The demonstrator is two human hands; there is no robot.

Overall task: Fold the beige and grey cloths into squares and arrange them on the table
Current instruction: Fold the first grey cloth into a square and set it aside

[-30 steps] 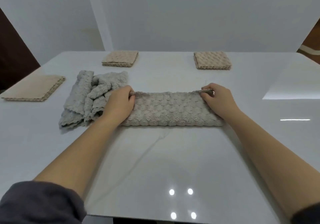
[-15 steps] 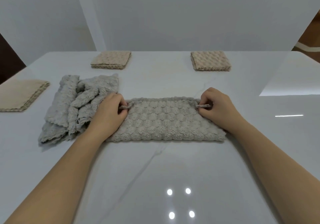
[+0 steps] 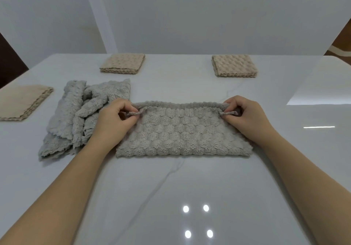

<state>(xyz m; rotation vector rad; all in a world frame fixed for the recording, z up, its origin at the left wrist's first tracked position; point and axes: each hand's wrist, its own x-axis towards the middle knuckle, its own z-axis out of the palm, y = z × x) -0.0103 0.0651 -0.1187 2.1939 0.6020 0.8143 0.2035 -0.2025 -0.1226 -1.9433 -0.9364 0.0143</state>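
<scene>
Grey cloth [image 3: 182, 134] lies as a folded strip mid-table [image 3: 190, 197]; left hand [image 3: 115, 119] and right hand [image 3: 245, 115] each pinch a far corner; three folded beige squares sit beyond

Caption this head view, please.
Left hand and right hand pinch far corners of the grey cloth; three folded beige squares lie nearby.

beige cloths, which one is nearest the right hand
The back-right beige cloth, beyond the right hand; the back-left cloth and left-edge cloth sit further away.
</scene>
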